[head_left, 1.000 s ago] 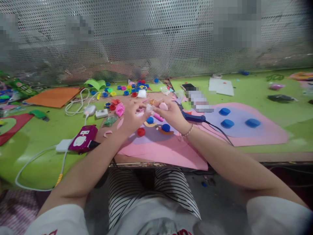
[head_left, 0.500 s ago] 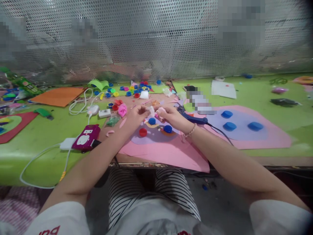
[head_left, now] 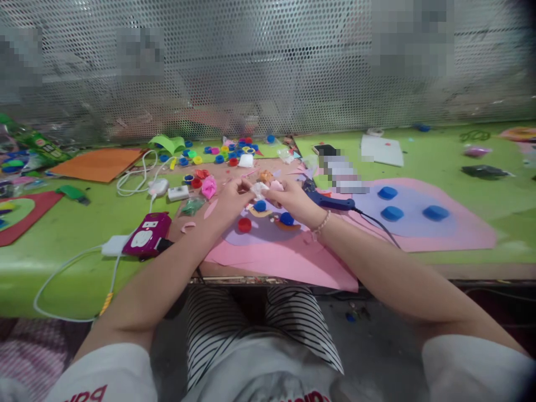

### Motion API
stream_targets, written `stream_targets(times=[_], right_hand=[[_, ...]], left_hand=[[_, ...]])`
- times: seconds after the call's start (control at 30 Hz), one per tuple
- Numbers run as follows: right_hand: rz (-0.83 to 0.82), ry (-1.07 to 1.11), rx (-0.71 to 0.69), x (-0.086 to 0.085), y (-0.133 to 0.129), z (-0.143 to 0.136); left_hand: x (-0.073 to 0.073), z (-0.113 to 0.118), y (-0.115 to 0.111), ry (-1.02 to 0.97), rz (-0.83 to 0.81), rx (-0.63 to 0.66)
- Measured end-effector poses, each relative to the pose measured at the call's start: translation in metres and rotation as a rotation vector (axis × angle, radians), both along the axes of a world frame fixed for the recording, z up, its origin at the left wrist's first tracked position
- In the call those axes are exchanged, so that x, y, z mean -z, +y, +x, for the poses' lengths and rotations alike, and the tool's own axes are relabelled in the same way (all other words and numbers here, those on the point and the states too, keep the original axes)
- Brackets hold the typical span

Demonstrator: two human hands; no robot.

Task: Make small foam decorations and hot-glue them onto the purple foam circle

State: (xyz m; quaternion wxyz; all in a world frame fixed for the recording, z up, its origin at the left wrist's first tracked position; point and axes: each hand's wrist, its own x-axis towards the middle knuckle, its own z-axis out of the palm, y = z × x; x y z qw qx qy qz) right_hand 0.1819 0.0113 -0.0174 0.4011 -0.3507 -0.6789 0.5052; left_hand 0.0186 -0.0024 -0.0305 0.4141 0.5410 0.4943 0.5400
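My left hand (head_left: pixel 235 196) and my right hand (head_left: pixel 296 204) meet over the work, fingers pinched on a white, crumpled, soft-looking piece (head_left: pixel 259 190) whose material I cannot make out. A pale pink bit (head_left: pixel 276 185) shows at my right fingers. Beneath them lies a purple paper shape (head_left: pixel 255 237) on a pink sheet (head_left: pixel 288 265). On it sit a blue bottle cap (head_left: pixel 260 206), a second blue cap (head_left: pixel 287 218) by my right hand and a red cap (head_left: pixel 244 225). Small orange-tan arcs show beside the blue caps.
Right of my hand lies a blue-handled tool (head_left: pixel 335 202) with a black cord. Another pink-and-purple sheet (head_left: pixel 469 229) bears three blue caps. Behind are scattered caps (head_left: pixel 233 162) and a phone (head_left: pixel 327 149). A magenta power adapter (head_left: pixel 148 234) with white cables stands left. A perforated metal panel (head_left: pixel 268 67) rises behind.
My fingers have shifted slightly, and more of the white piece shows between them, a little lower. The caps and papers stay where they were; the view has moved slightly.
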Motion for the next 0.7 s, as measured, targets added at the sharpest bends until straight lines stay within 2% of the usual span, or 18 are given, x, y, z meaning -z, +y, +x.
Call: stream_targets(times=[0.13, 0.27, 0.43, 0.7], right_hand=[[0.020, -0.044, 0.047, 0.001, 0.000, -0.003], [0.026, -0.067, 0.089, 0.002, 0.002, -0.003], [-0.027, -0.057, 0.061, 0.003, 0.004, 0.001], [-0.205, 0.108, -0.027, 0.002, 0.003, 0.001]], left_hand=[[-0.002, -0.002, 0.002, 0.075, 0.018, -0.062], [-0.001, -0.004, 0.003, 0.094, 0.088, -0.054], [0.002, 0.001, 0.001, -0.163, -0.038, 0.046], [-0.001, 0.007, -0.002, -0.367, -0.155, 0.036]])
